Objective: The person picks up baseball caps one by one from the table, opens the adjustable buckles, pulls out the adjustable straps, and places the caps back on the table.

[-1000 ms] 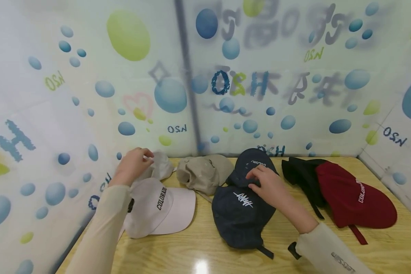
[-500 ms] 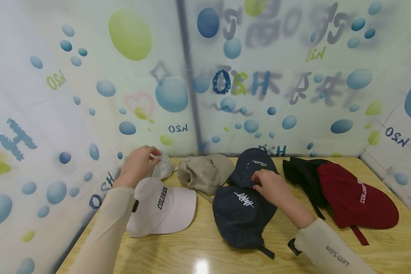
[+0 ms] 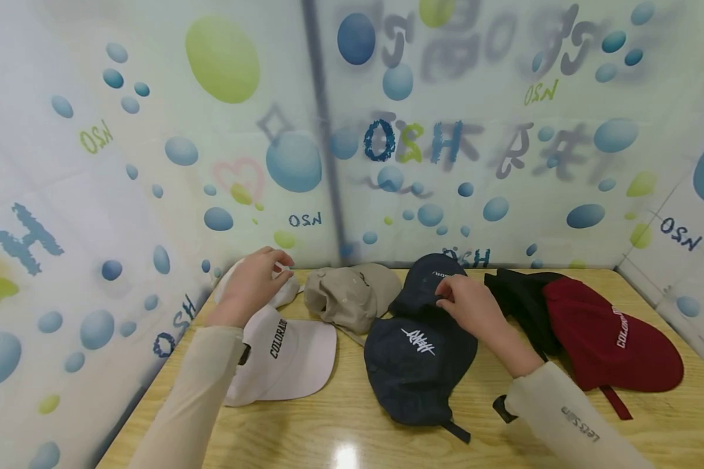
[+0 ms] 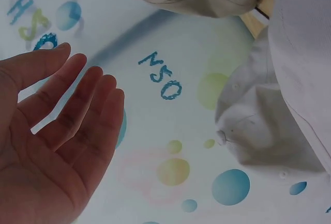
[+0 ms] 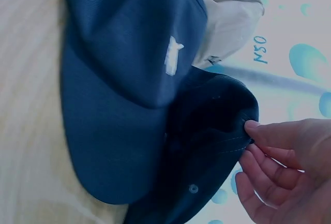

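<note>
My left hand hovers with loosely bent fingers over a whitish cap at the back left. In the left wrist view the fingers hold nothing. My right hand pinches the edge of the rear navy cap between thumb and fingers, as the right wrist view shows. In front of that cap, overlapping it, lies another navy cap with white "HEART" lettering. A pale pink cap marked "COLORADO" sits below my left hand, partly hidden by the forearm.
A beige cap lies between the whitish and navy caps. To the right, a dark red cap overlaps a black one. All rest on a wooden table, with printed sheet walls behind and at the sides.
My left hand has moved right, now covering more of the whitish cap. My right hand has shifted slightly right and up, and its thumb and fingers have closed on the rear navy cap's edge.
</note>
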Tool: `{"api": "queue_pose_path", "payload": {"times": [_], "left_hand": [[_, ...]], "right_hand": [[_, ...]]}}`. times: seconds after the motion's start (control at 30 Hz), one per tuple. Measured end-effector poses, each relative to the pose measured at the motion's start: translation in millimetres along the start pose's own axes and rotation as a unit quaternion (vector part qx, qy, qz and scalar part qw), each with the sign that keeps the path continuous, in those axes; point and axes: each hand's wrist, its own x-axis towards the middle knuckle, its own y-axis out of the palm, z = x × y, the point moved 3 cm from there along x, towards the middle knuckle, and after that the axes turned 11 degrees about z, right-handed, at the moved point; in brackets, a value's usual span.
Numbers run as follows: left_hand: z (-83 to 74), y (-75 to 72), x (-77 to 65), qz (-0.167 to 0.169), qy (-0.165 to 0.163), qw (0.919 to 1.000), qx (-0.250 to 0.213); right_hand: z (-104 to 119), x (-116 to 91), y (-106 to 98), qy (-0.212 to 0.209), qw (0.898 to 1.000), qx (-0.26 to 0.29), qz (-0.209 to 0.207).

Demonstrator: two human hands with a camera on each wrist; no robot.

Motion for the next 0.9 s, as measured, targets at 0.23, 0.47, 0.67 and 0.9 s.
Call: {"api": "queue_pose_path", "payload": {"times": [0.23, 0.47, 0.67, 0.9], "left_hand": [[-7.0, 4.2, -2.6, 0.0, 0.004, 1.0, 0.002], [-12.6, 8.2, -4.0, -0.001, 0.016, 0.9999, 0.004], [-24.7, 10.3, -5.7, -0.009, 0.036, 0.9993, -0.001], [-44.7, 16.6, -5.2, -0.015, 0.071, 0.9973, 0.001]], "right_hand": [[-2.5, 10.0, -20.6, 0.005, 0.999, 0.017, -0.031], [-3.4, 12.9, -39.2, -0.001, 0.996, 0.035, -0.078], [-3.3, 9.4, -49.2, -0.003, 0.994, 0.05, -0.096], [2.5, 2.2, -58.0, -0.017, 0.99, 0.063, -0.122]]}}
